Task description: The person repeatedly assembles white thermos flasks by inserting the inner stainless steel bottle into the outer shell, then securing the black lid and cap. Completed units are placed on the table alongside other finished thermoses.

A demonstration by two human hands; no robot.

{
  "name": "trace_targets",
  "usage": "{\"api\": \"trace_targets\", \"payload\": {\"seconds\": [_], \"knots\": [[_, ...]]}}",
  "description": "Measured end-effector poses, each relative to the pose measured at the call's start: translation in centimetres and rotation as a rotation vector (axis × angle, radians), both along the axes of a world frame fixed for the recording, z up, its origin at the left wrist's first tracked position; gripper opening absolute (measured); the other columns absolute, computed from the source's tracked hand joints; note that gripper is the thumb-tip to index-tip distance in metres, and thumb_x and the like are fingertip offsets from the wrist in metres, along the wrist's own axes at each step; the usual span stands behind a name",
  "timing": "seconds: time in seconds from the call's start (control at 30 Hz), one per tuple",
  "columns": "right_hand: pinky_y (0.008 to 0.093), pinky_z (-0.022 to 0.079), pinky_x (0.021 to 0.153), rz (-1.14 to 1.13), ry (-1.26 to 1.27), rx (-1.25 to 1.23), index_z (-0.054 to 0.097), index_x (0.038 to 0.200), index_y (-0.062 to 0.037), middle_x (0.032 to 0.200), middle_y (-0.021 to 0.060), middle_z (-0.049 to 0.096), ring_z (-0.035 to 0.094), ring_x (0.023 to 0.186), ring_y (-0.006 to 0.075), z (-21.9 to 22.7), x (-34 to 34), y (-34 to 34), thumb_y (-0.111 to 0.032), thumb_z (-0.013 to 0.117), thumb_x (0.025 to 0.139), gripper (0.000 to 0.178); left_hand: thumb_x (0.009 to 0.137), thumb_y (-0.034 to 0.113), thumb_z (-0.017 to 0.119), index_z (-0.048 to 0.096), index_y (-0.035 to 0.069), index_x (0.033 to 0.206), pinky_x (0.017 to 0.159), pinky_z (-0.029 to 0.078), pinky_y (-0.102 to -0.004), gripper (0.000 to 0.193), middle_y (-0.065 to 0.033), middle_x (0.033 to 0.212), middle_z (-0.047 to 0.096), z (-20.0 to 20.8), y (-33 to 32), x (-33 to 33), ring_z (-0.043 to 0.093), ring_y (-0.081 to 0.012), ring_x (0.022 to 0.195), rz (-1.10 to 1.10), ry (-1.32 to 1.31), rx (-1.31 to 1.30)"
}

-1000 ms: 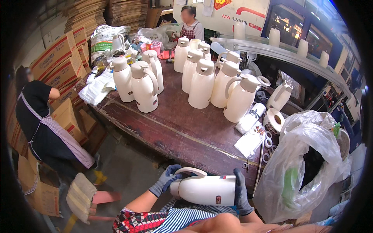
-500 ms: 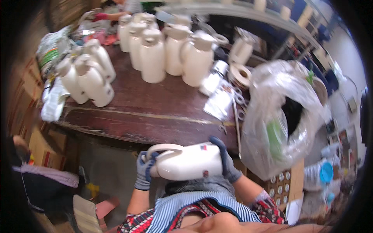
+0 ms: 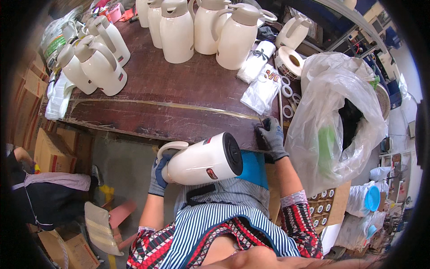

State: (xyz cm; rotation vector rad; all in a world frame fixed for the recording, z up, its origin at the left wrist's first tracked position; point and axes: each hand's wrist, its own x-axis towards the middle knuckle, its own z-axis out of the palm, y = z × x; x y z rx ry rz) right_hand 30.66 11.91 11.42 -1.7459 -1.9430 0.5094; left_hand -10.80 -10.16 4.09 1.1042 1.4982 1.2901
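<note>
A cream-white vacuum jug (image 3: 197,162) lies tilted on its side above my lap, its round black base turned to the right. My left hand (image 3: 160,175), in a grey-blue glove, is closed around its top end beside the curved handle. Small dark-red and red-blue stickers show on the jug's body. My right hand (image 3: 272,136), gloved too, is off the jug at the table's front edge. Its fingers are bent over a thin metal piece, too small and covered to name.
More white jugs (image 3: 178,33) stand on the dark wooden table (image 3: 156,85). Plastic bags (image 3: 260,94), a roll of stickers (image 3: 289,62) and tape rings lie at the right. A big clear bag (image 3: 309,134) hangs over the right edge. Another person (image 3: 49,197) is at the left.
My right hand has let go of the jug's base and moved up and right to the table edge. The jug has turned so that its black base shows. My left hand still holds it.
</note>
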Motion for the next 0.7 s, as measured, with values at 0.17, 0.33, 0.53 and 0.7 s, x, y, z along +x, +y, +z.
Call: {"api": "trace_targets", "payload": {"seconds": [0.17, 0.33, 0.53, 0.7], "knots": [[0.0405, 0.056, 0.08, 0.456, 0.262, -0.022, 0.066, 0.107, -0.0068, 0.102, 0.0146, 0.068, 0.069, 0.09, 0.033, 6.0, -3.9, -5.3, -0.007, 0.075, 0.083, 0.026, 0.105, 0.023, 0.056, 0.067, -0.001, 0.114, 0.089, 0.055, -0.0385, 0.028, -0.0125, 0.106, 0.073, -0.2, 0.7, -0.7, 0.07, -0.0231, 0.095, -0.143, 0.409, 0.14], [0.0429, 0.055, 0.077, 0.741, 0.108, 0.239, 0.067, 0.107, -0.0071, 0.098, 0.0128, 0.067, 0.066, 0.09, 0.0337, 8.2, -6.1, -7.7, -0.01, 0.077, 0.078, 0.032, 0.101, 0.015, 0.06, 0.066, 0.0, 0.114, 0.089, 0.054, -0.0381, 0.021, -0.0126, 0.111, 0.072, 0.7, 1.0, -0.6, 0.069, -0.0235, 0.099, -0.109, 0.229, 0.092], [0.0445, 0.054, 0.074, 0.558, 0.078, 0.098, 0.065, 0.104, -0.006, 0.094, 0.0138, 0.068, 0.066, 0.085, 0.0355, 8.6, -5.1, -9.3, -0.011, 0.073, 0.086, 0.021, 0.096, 0.011, 0.066, 0.063, 0.001, 0.117, 0.091, 0.054, -0.0371, 0.024, -0.0122, 0.114, 0.07, -1.2, 1.4, -1.3, 0.068, -0.0217, 0.102, 0.187, -0.636, 0.056], [0.0434, 0.055, 0.072, 0.49, 0.175, 0.117, 0.064, 0.103, -0.0043, 0.092, 0.0156, 0.069, 0.068, 0.085, 0.038, 11.4, -4.5, -11.8, -0.012, 0.07, 0.092, 0.014, 0.089, 0.007, 0.072, 0.06, 0.0, 0.114, 0.103, 0.051, -0.0418, 0.029, -0.0155, 0.114, 0.07, 6.0, 2.5, -2.7, 0.067, -0.0268, 0.107, 0.182, -0.485, 0.328]]}}
